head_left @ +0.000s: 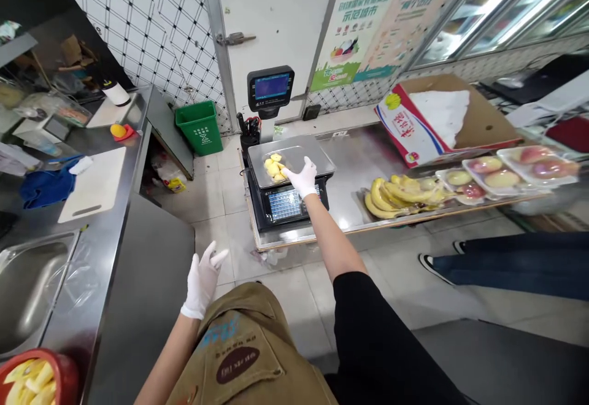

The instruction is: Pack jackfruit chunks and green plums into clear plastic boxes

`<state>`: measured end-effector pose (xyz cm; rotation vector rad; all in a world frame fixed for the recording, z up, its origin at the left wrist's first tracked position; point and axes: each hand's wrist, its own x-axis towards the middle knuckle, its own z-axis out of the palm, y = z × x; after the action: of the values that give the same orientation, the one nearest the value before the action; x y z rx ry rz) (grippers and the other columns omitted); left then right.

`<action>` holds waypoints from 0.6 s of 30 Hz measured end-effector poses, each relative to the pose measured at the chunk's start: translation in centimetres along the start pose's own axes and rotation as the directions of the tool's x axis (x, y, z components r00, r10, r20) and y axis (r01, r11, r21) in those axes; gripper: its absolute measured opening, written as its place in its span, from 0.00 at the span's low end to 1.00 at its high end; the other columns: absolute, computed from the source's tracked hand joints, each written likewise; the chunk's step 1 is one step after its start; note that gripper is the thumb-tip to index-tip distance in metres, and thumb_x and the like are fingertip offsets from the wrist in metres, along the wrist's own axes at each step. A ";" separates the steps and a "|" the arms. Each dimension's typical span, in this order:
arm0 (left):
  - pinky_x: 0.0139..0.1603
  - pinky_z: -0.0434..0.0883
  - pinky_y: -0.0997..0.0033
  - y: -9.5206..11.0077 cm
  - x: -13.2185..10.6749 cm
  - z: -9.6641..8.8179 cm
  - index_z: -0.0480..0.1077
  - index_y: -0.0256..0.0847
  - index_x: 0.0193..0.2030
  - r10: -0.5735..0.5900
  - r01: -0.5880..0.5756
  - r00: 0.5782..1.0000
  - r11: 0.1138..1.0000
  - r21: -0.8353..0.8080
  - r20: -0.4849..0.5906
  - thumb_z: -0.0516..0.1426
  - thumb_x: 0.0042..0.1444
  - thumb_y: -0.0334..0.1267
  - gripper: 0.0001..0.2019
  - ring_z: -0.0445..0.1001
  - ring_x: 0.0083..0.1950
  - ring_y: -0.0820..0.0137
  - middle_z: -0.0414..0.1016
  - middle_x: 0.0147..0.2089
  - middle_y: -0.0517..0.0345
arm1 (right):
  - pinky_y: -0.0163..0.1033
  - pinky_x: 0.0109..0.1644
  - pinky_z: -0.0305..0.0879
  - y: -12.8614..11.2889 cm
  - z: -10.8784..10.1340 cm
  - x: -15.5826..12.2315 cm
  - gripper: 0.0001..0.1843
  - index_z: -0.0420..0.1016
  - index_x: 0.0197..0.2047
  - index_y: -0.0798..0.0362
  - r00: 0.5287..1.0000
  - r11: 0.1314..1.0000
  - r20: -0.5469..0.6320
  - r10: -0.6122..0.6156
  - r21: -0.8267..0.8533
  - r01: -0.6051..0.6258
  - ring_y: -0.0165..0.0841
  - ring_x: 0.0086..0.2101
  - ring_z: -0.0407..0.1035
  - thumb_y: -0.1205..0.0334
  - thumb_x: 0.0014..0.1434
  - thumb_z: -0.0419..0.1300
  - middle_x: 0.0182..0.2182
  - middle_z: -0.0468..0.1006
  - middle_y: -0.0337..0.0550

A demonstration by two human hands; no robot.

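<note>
1. Yellow fruit pieces (275,167) lay piled on the metal pan (307,145) of the scale (284,204).
2. The gloved right hand (304,179) reached just beside them, thumb raised; whether its fingers gripped anything, I could not tell.
3. The gloved left hand (204,279) hung open near the apron (257,325), fingers spread.
4. Bananas (391,197) lay on the metal table (352,169).

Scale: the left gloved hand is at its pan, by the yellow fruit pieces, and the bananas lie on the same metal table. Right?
Wrong hand: the head view shows the right hand at the scale's pan, by the yellow fruit pieces. The bananas do lie on the same metal table.
</note>
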<state>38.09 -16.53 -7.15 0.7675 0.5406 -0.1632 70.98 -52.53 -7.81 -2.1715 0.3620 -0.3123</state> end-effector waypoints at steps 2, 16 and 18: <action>0.83 0.55 0.50 0.1 0.5 1.7 0.60 0.36 0.82 -0.006 0.006 1.000 1.000 -0.024 0.029 0.51 0.74 0.66 0.42 0.81 0.69 0.52 0.85 0.62 0.37 | 0.59 0.79 0.54 0.1 -0.6 0.2 0.60 0.61 0.78 0.61 1.000 1.000 0.008 0.002 -0.001 -0.002 0.59 0.72 0.59 0.41 0.51 0.76 0.72 0.63 0.72; 0.78 0.63 0.38 -0.4 1.0 6.1 0.52 0.44 0.86 0.068 -0.045 0.988 0.986 -0.159 0.137 0.60 0.66 0.69 0.50 0.78 0.71 0.45 0.74 0.73 0.32 | 0.56 0.76 0.60 -5.2 0.0 2.0 0.60 0.52 0.83 0.58 0.993 0.994 0.111 -0.036 -0.102 0.048 0.57 0.72 0.60 0.41 0.58 0.72 0.72 0.64 0.69; 0.75 0.67 0.38 -0.8 1.2 6.0 0.55 0.45 0.85 0.053 -0.034 0.990 0.989 -0.146 0.128 0.61 0.66 0.69 0.49 0.80 0.67 0.46 0.76 0.71 0.33 | 0.57 0.74 0.62 -5.9 1.2 1.4 0.62 0.50 0.84 0.56 0.985 0.978 0.169 -0.038 -0.196 0.072 0.59 0.71 0.61 0.39 0.58 0.72 0.73 0.64 0.69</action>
<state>41.24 -21.24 -4.69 0.6230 0.4052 -0.1324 73.52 -48.79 -3.56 -2.3909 0.2487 -0.1290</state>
